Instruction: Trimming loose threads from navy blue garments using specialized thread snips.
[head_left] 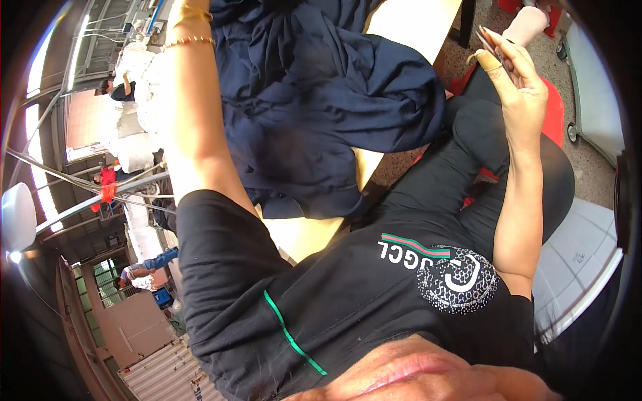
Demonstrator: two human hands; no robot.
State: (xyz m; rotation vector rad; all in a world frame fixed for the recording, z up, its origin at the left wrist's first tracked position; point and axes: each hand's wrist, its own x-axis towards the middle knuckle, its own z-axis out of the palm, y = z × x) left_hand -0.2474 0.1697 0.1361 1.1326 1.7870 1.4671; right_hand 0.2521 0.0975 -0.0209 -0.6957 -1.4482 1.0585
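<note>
My right hand (521,83) is raised at the upper right, over my bent knee. Its fingers are pinched around a thin, pointed dark tool (490,41) that looks like thread snips; most of it is hidden by the fingers. A tan wrap (488,61) covers one fingertip. My left arm reaches up along the left side, with a beaded bracelet (190,42) at the wrist. The left hand itself lies beyond the top edge. Beside this arm, a large heap of crumpled navy cloth (301,100) covers much of the pale table (418,23) and hangs over its edge.
A red seat (554,113) shows beside my leg. To the right stand a grey wheeled cart (595,93) and a pale panel (575,267). Several people work in the background at left, among white heaps, metal bars (100,202) and cables.
</note>
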